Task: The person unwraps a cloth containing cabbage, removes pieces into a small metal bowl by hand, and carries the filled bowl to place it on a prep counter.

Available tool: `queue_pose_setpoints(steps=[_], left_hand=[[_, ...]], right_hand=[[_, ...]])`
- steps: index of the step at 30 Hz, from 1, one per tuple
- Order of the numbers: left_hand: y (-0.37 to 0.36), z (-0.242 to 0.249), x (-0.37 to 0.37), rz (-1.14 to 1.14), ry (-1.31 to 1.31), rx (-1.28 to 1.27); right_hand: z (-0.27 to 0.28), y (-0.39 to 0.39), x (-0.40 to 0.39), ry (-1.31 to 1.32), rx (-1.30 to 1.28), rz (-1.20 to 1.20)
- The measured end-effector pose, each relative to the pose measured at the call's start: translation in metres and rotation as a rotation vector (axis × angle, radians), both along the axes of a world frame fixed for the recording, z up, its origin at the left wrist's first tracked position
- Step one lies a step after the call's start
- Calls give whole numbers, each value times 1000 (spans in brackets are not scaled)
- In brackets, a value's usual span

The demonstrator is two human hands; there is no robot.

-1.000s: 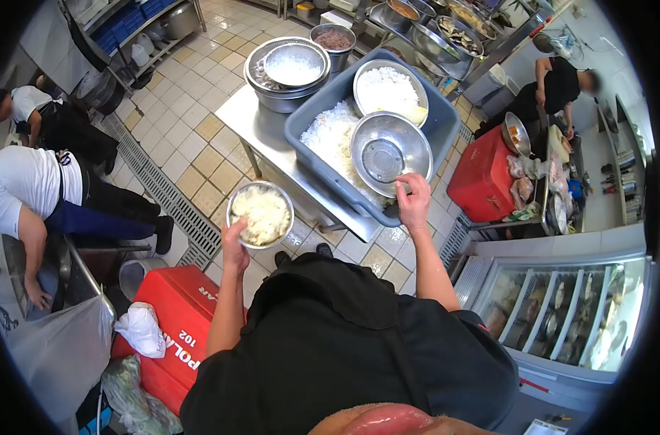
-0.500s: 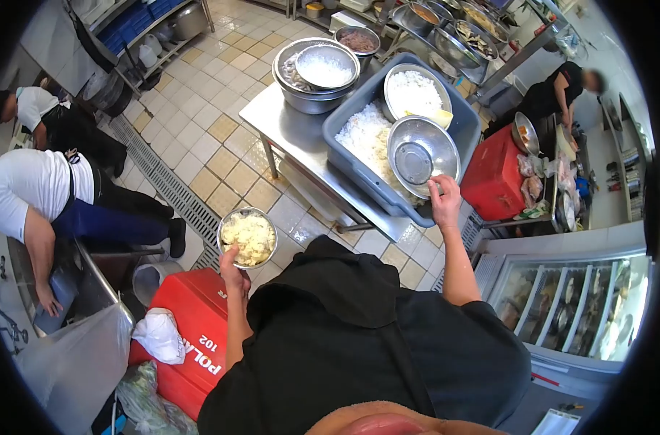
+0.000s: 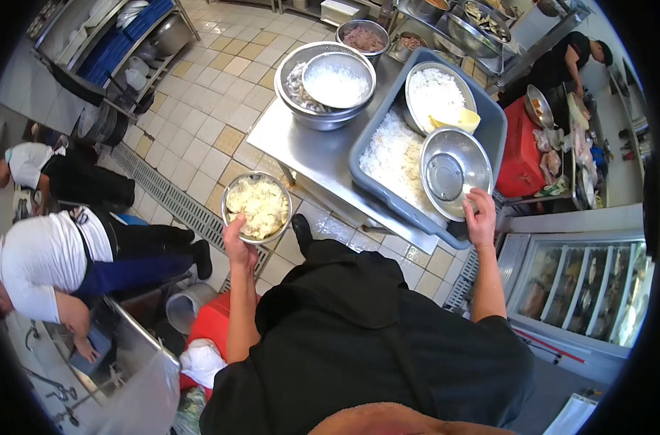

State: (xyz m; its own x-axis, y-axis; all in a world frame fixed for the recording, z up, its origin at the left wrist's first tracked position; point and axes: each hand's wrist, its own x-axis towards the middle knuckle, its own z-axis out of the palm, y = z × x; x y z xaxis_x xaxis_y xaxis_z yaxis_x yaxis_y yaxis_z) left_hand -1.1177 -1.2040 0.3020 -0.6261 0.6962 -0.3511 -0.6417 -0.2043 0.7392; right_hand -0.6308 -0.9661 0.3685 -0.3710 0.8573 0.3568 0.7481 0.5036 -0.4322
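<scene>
My left hand (image 3: 241,243) grips the near rim of a metal bowl (image 3: 257,206) filled with pale yellow, lumpy food. My right hand (image 3: 480,216) has its fingers at the near right rim of an empty metal bowl (image 3: 454,170), which leans tilted over a grey tub (image 3: 362,177). White grains (image 3: 395,156) lie in the tub. Behind the empty bowl, another bowl of white grains (image 3: 435,90) sits in the tub with a yellow scoop (image 3: 464,121) in it.
The tub stands on a steel table (image 3: 293,138) beside stacked bowls (image 3: 321,119). Two people in white shirts (image 3: 51,264) work at the left; another person in black (image 3: 554,65) is at the back right. A glass-topped freezer (image 3: 576,290) stands at the right.
The camera view has shifted. The left bowl and my left hand appear slightly farther right, and a foot now shows beside the bowl. My right hand remains at the empty bowl's rim.
</scene>
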Motion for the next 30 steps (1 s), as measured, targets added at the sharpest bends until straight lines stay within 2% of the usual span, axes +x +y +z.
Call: queue_pose_setpoints(steps=[4, 5, 10, 16, 19, 24, 27, 30], left_hand=[[58, 29, -42, -84, 13, -7], [73, 34, -54, -107, 19, -11], [130, 51, -96, -210, 102, -24], [188, 66, -124, -266, 137, -17], [217, 75, -134, -290, 93, 4], [242, 63, -167, -365, 49, 57], [247, 35, -200, -394, 7, 61], [241, 35, -226, -467, -24, 45]], right_hand=[[5, -1, -6, -115, 131, -132], [5, -3, -6, -135, 175, -228], [0, -10, -9, -84, 237, -500], [-4, -18, -15, -83, 258, -653], [1, -25, -34, 24, 271, -682], [21, -34, -135, 235, 215, -740], [24, -33, -248, 641, 58, -535], [35, -35, -344, 474, -90, -426]])
